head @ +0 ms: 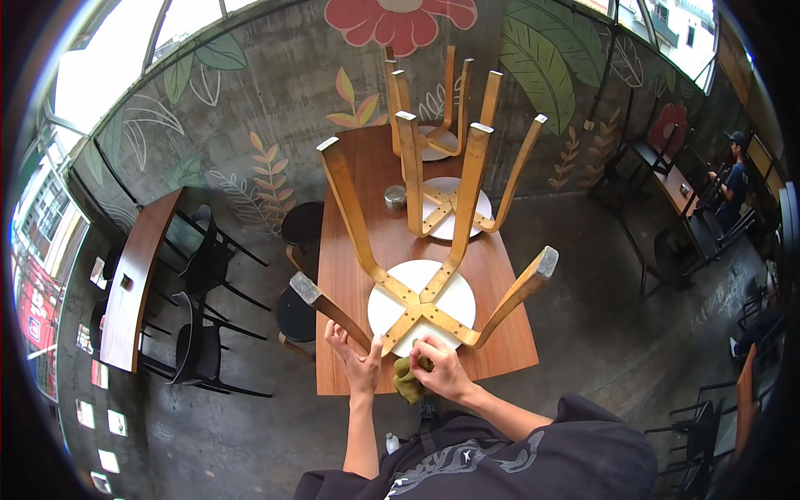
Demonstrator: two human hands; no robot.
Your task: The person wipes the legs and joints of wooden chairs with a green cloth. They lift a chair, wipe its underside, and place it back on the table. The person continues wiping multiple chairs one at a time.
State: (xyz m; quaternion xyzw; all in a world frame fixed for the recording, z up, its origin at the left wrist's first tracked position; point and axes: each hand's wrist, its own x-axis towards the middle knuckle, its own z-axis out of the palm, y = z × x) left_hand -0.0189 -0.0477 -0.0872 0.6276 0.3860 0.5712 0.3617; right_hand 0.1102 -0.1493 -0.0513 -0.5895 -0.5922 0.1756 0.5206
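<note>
A round stool (389, 278) with a white underside and bent wooden legs lies upside down on the wooden table (350, 250) before me. Between the finger and thumb of my right hand (441, 370) is an olive-green cloth (407, 382), hanging at the table's near edge beside the seat rim. My left hand (357, 365) has its fingers apart, close to the near-left leg (342, 320). Whether it touches that leg, I cannot tell. Grey pads cover the ends of the two nearest legs.
Farther along the table are a second upturned stool (480, 215), another behind it (437, 150) and a metal container (395, 197). Black stools (296, 315) stand to the left, with black chairs (200, 340) by a narrow table (140, 281). At right a person (732, 181) handles a chair.
</note>
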